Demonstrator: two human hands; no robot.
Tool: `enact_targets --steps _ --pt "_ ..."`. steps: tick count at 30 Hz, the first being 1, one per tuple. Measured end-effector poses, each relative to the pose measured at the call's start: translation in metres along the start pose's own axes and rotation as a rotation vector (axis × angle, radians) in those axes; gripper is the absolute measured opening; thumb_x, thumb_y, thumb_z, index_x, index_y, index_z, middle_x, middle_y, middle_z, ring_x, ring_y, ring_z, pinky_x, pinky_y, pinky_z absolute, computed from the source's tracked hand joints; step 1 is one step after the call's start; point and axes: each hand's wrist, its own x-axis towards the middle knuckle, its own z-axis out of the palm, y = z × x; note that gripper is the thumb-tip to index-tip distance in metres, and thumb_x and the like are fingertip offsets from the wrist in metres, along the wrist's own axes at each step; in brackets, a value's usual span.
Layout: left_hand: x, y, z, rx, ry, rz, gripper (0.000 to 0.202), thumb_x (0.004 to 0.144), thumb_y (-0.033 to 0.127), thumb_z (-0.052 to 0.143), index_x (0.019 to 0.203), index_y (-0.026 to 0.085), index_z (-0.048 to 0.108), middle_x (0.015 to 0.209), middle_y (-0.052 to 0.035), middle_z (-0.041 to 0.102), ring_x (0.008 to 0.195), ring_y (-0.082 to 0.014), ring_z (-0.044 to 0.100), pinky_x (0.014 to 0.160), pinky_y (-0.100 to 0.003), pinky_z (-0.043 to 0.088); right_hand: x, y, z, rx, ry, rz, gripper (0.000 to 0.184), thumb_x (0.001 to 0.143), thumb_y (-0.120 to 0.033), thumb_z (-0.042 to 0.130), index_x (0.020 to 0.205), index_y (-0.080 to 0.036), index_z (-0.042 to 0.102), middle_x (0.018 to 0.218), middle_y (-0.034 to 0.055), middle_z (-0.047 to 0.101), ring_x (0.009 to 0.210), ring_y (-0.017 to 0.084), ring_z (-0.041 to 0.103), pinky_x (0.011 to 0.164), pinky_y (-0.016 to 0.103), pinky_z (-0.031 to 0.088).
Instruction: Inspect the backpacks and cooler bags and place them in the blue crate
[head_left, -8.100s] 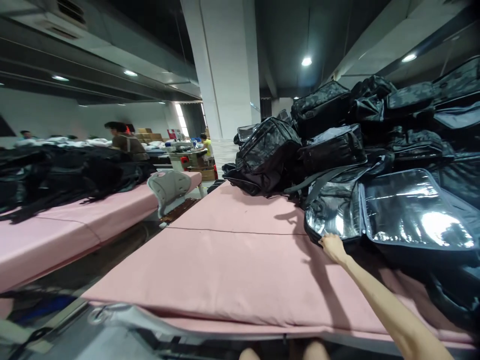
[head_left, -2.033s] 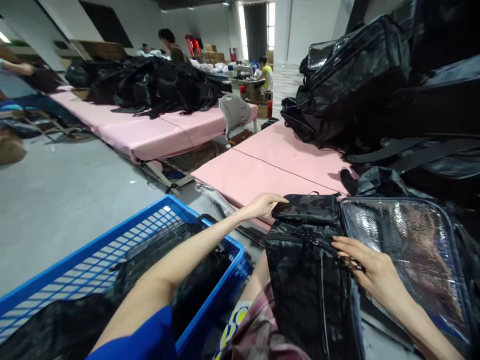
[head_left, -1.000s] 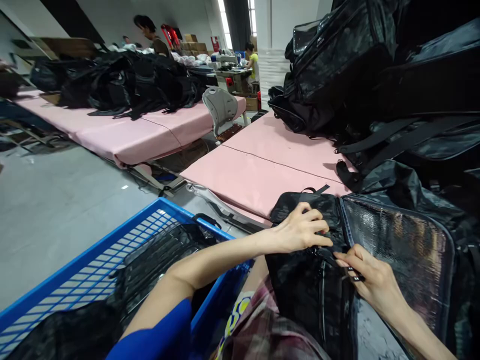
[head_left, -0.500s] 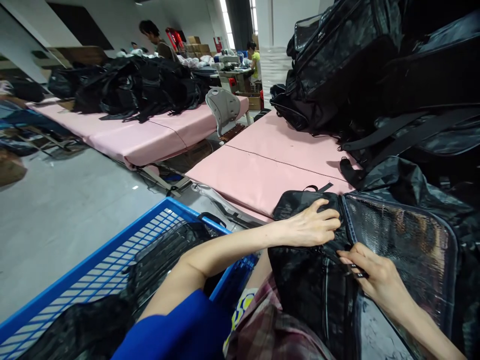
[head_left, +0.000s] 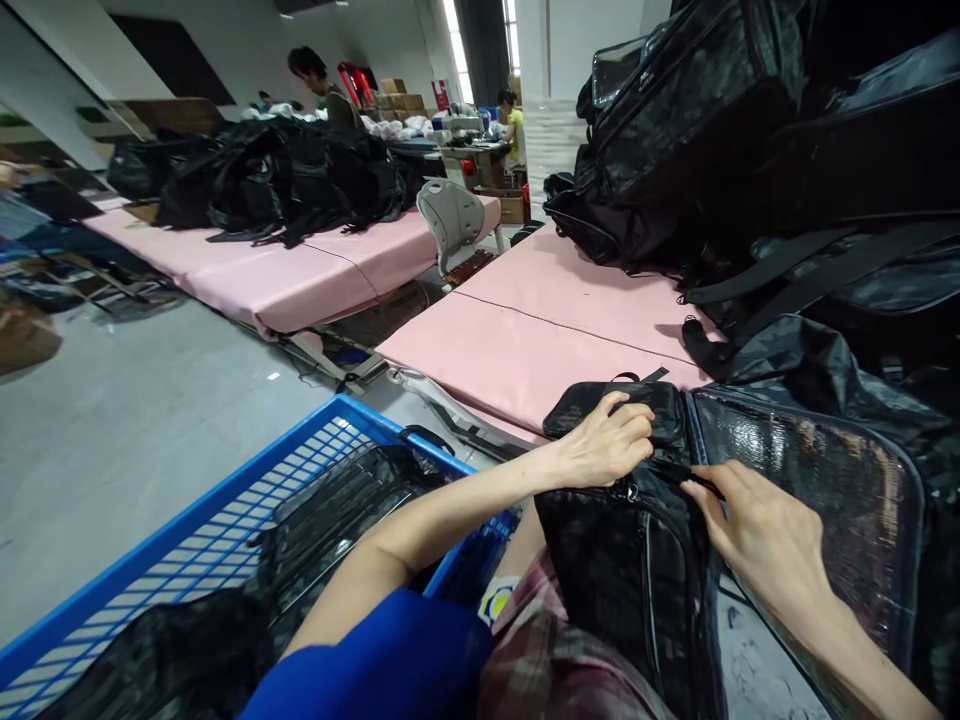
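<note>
A black backpack (head_left: 607,560) with zips hangs over the table's front edge against my lap. Its lid, lined in shiny silver foil (head_left: 810,500), lies opened out to the right. My left hand (head_left: 611,440) is closed on the bag's upper part, fingers bent over the fabric beside a zip pull; the fingertips are partly hidden. Close by on the right, my right hand (head_left: 757,520) pinches a thin black strap (head_left: 686,474) between thumb and fingers. A small black pouch-like section (head_left: 577,405) of the bag rests on the table just beyond my left hand.
A pink-covered table (head_left: 525,340) carries a tall heap of black bags (head_left: 697,150) at right. At my left stands a blue plastic crate (head_left: 225,500) holding dark bags. Farther off are another pink table (head_left: 285,285) with bags, a grey chair (head_left: 450,225) and people.
My left hand has shifted slightly left and down along the bag. My right hand has moved up a little, its fingers now pinching the black strap. The view has tilted slightly.
</note>
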Motion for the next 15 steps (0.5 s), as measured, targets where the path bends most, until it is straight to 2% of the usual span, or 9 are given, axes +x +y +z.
enact_targets --steps 7,15 --pt "0.000 -0.002 0.000 -0.021 0.030 -0.004 0.018 0.077 0.005 0.046 0.088 0.014 0.056 0.098 -0.0083 0.055 0.114 -0.0228 0.043 0.102 -0.046 0.029 0.011 -0.011 0.005 -0.134 0.019 -0.086 0.021 0.089 -0.031 0.049 0.080 -0.019 0.064 0.068 -0.0008 0.060 0.063 0.012 0.055 0.055 0.026 0.029" --pt "0.001 0.002 0.000 -0.037 0.002 -0.011 0.019 0.080 0.005 0.044 0.088 0.015 0.058 0.100 -0.0090 0.056 0.116 -0.0221 0.042 0.103 -0.045 0.027 0.011 -0.014 0.007 -0.158 -0.026 -0.083 0.022 0.090 -0.031 0.049 0.083 -0.018 0.065 0.071 0.0001 0.062 0.064 0.011 0.055 0.055 0.026 0.030"
